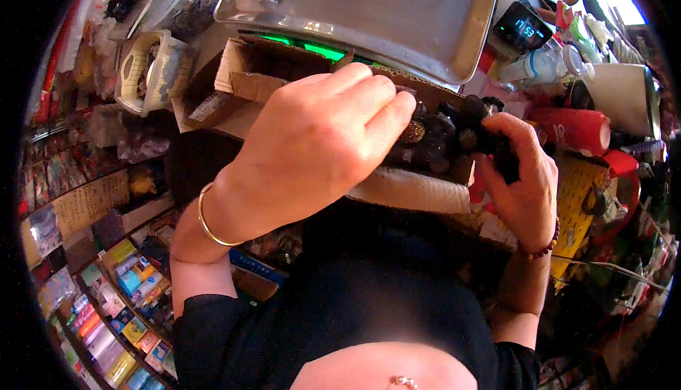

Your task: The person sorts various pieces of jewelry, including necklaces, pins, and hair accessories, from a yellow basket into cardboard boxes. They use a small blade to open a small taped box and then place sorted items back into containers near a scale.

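Observation:
A long cardboard box (298,89) lies across in front of me, with a divided section at its left end. My left hand (324,134), a gold bangle on its wrist, reaches over the box with its fingers curled downward. Its fingertips are hidden, so what it may hold does not show. Several dark small items, some shiny, fill the right part of the box (425,137). At that end my right hand (513,177), with a beaded bracelet, curls its thumb and fingers around black items (495,150) whose exact kind I cannot tell.
Behind the box stands a large metal tray (383,17) with a plastic-wrapped item. A cream plastic basket (154,73) is at the left. To the right are a digital clock (521,28), a clear bottle (532,65), a red cylindrical container (574,129) and a yellow perforated panel (577,203).

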`<state>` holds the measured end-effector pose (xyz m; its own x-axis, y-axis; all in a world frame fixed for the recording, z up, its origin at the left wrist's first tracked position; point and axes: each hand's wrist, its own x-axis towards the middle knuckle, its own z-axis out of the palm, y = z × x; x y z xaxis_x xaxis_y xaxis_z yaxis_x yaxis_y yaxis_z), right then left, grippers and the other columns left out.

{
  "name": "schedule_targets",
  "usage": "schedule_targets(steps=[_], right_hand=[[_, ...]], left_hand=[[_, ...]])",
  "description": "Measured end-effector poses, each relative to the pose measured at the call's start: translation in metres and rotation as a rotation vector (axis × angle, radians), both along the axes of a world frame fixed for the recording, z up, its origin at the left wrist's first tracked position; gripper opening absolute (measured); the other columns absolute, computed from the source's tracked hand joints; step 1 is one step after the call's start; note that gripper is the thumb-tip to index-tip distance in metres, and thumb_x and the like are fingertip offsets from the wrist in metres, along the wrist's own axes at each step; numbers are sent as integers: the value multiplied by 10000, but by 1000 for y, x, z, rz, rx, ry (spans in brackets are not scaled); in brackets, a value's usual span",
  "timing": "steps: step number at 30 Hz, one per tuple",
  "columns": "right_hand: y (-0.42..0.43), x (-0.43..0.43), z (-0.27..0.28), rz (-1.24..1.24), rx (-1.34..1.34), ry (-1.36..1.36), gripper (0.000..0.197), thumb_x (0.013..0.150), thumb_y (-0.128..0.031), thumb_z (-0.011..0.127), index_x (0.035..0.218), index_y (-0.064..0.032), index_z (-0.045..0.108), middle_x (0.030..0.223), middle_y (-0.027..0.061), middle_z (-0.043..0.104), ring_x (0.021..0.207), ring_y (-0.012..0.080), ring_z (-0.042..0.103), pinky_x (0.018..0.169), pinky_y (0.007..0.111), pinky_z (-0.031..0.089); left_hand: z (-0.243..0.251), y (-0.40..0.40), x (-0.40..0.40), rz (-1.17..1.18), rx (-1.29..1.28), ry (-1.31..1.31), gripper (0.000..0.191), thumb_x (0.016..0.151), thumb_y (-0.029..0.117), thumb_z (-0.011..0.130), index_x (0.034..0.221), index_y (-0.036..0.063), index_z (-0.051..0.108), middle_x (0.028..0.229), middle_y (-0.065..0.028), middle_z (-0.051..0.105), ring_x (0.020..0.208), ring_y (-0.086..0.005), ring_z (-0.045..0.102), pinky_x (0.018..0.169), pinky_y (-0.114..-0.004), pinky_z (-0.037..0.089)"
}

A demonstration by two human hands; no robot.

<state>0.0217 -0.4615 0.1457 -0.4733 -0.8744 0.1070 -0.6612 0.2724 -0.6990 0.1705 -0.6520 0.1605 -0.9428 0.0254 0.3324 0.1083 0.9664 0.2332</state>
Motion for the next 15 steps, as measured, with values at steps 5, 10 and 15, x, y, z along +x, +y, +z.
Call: schedule_targets(steps=[5, 10, 15], right_hand=[[-3, -5, 1, 82, 88, 132, 327, 723, 38, 636, 1030, -66, 592, 914, 113, 621, 803, 274, 634, 704, 315, 497], [-7, -7, -8, 160, 134, 213, 343, 717, 29, 643, 1039, -84, 604, 929, 102, 614, 760, 282, 626, 651, 323, 503], [-8, -4, -5, 110, 102, 87, 498, 679, 44, 680, 1144, -118, 607, 998, 100, 611, 743, 226, 612, 666, 306, 503]], left_hand=[[-4, 8, -11, -35, -67, -52, 256, 689, 35, 615, 939, -16, 615, 757, -78, 546, 705, -228, 562, 605, -322, 484], [-12, 18, -15, -103, -243, -203, 203, 722, 89, 578, 884, -26, 615, 767, -73, 533, 757, -217, 547, 626, -316, 476], [-37, 22, -24, -103, -240, -188, 199, 744, 103, 553, 894, -16, 606, 868, -90, 530, 800, -217, 542, 637, -314, 482]])
